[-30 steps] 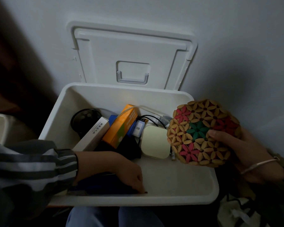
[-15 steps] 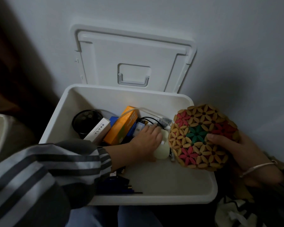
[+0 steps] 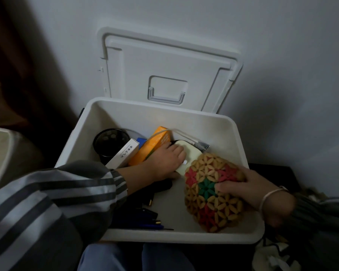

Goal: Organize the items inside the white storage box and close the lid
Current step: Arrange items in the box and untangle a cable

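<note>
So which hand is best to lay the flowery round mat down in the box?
Right. The right hand grips the round woven flower-patterned mat over bare floor in the white plastic storage box; the left hand rests on the cream rounded-square gadget.

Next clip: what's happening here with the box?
A person is sorting the white storage box. Their left hand grips a cream device among the items at the back, while their right hand holds a flower-patterned mat tilted over the box's right side. The lid stands upright behind the box against the wall, not yet closed.
</note>
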A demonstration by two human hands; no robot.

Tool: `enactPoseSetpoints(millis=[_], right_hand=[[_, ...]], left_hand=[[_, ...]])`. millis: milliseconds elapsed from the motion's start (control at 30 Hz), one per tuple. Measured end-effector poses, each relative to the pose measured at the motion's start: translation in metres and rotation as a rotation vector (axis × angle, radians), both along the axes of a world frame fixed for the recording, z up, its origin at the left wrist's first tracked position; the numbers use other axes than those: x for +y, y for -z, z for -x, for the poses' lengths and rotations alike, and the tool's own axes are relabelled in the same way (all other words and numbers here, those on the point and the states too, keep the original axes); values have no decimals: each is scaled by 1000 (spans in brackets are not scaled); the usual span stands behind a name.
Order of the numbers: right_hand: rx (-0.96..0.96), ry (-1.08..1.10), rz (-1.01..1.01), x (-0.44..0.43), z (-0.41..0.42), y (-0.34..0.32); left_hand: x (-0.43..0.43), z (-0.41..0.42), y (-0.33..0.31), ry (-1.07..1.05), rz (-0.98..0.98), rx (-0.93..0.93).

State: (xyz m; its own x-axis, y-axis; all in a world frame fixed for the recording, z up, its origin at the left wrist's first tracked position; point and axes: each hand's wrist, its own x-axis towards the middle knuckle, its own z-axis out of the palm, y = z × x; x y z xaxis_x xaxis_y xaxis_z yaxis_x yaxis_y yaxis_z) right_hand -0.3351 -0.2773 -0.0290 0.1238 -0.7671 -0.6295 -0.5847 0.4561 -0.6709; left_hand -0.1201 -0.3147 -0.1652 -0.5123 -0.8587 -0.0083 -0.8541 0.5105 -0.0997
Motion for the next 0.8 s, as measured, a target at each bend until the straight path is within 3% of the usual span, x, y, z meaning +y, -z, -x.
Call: enactPoseSetpoints(millis=[233,400,600,800], right_hand=[[227,-69,-144,-6,-27,30],[429,-242,-143,-3,-35,46],[595,-507,-73,6,-39,50],[762,-595,31,6,-35,56]], left_hand=[[-1,-5,-4,0,4,31],[-2,-3,-4,-4,39,-65],[-2,-3,-6,-20,28,-123],[3,-4,-17,-101,-44,-42]])
